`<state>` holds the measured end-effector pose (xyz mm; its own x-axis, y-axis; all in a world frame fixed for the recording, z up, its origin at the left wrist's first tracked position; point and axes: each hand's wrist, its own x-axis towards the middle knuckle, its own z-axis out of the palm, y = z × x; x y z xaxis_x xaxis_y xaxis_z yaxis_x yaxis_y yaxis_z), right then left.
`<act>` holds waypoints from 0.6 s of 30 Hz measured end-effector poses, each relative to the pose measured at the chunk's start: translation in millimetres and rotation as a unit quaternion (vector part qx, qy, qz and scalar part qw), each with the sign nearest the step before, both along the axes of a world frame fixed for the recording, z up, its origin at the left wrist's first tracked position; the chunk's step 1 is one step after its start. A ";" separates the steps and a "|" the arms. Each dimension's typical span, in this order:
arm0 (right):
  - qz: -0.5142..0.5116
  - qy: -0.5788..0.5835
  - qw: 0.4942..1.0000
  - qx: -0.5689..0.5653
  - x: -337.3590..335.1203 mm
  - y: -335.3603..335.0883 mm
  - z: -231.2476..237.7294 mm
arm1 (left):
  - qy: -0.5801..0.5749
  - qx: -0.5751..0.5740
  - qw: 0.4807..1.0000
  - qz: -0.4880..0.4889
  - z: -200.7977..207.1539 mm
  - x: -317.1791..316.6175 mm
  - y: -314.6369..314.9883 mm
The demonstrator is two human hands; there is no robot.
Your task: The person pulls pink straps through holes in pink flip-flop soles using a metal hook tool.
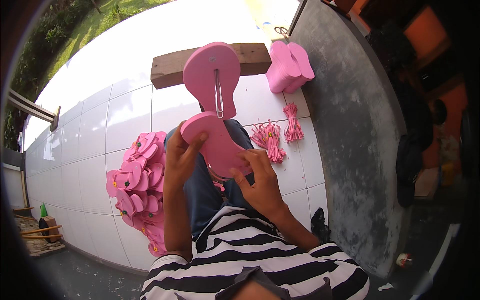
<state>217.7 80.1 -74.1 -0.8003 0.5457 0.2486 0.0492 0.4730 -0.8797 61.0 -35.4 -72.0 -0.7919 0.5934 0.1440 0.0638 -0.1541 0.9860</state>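
Note:
A pink flip-flop sole (pixel 219 142) is held up in front of my lap between both hands. My left hand (pixel 184 152) is closed on its left edge, thumb on the flat face. The fingers of my right hand (pixel 257 172) pinch its lower right edge, where part of a thin pink strap (pixel 216 176) shows underneath. Just beyond lies another pink sole (pixel 212 72), resting across a wooden beam (pixel 167 69). A looped metal wire tool (pixel 218 95) lies along that sole, its loop end toward me.
Finished pink flip-flops with small flowers (pixel 131 180) are heaped on the white tiles at left. To the right are bundles of pink straps (pixel 270 142) and stacked pink soles (pixel 286 67). Scissors (pixel 281 31) lie beyond them. A grey low wall (pixel 345 130) runs along the right.

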 end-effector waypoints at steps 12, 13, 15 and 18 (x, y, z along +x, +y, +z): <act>0.028 0.182 0.972 0.143 -48.7 39.4 35.1 | 0.369 0.170 0.914 0.019 31.3 -4.9 22.5; 0.016 0.184 0.972 0.143 -51.7 37.9 34.7 | 0.372 0.174 0.912 0.026 32.7 -9.6 25.0; -0.002 0.197 0.972 0.132 -57.1 35.8 34.5 | 0.375 0.181 0.909 0.039 34.6 -17.1 29.4; -0.010 0.225 0.969 0.098 -60.6 34.6 35.7 | 0.363 0.189 0.912 0.016 39.8 -24.9 30.5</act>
<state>157.1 114.6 -38.4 -0.5759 0.4669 0.6711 -0.3075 0.6369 -0.7069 36.1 -4.9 -32.2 -0.4213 0.3718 0.8272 0.6897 -0.4610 0.5585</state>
